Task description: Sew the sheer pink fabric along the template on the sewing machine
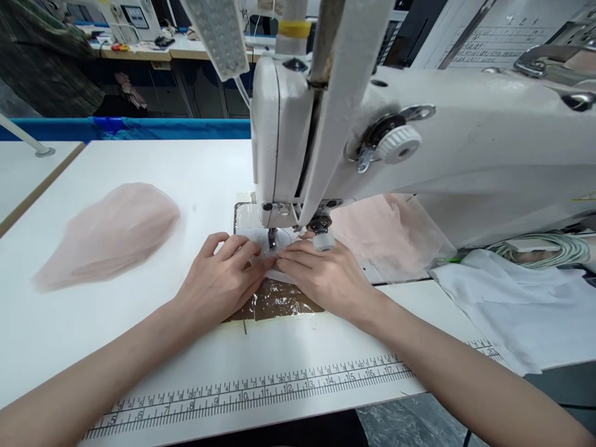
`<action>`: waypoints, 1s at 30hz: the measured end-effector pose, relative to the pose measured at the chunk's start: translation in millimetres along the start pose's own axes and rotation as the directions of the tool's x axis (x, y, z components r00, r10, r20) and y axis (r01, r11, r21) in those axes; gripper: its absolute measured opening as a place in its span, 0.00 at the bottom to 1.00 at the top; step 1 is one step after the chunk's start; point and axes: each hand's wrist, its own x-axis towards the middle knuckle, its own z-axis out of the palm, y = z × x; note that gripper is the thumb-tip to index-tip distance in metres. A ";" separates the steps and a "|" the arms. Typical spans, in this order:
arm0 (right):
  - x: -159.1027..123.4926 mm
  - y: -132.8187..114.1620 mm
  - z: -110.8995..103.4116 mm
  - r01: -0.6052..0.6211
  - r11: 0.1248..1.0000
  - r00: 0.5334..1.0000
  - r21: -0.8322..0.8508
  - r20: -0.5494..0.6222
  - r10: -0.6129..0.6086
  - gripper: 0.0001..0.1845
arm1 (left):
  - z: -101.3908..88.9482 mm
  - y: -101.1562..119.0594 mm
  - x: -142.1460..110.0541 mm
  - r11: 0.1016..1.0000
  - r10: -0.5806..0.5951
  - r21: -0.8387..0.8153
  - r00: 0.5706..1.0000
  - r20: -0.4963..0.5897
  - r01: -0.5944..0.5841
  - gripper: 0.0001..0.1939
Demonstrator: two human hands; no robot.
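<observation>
A white sewing machine (279,143) stands in front of me, its presser foot (272,238) low over the needle plate. Just left of the foot, my left hand (223,273) has its fingers bent and pinched on the edge of a thin, whitish sheer fabric (283,276). My right hand (321,273) meets it from the other side, fingers pressed together on the same fabric. The fingertips nearly touch in front of the foot, and the edge between them is partly hidden. Brown, shiny tape (284,301) covers the machine bed under both hands.
Pale pink sheer fabric (112,233) lies on the table at left; more pink sheer fabric (386,230) is under the machine arm. White cloth (521,304) and a coiled cord (554,248) sit at right. A printed ruler (261,391) runs along the front edge. Behind, a person (41,62) is partly visible.
</observation>
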 end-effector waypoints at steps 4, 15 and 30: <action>2.2 3.1 1.6 -0.018 1.000 1.000 -0.021 0.025 0.018 0.13 | 4.0 -3.6 2.4 0.999 -0.015 0.033 1.000 -0.011 0.015 0.13; -5.5 -1.8 0.9 0.036 0.999 0.999 0.010 -0.039 -0.036 0.11 | -7.9 10.1 -11.5 0.999 0.029 0.042 1.000 0.001 -0.029 0.12; -2.9 -0.9 2.8 0.019 1.000 0.999 0.015 -0.052 -0.018 0.13 | -0.1 4.7 -9.1 0.997 0.029 -0.069 0.998 -0.056 -0.033 0.12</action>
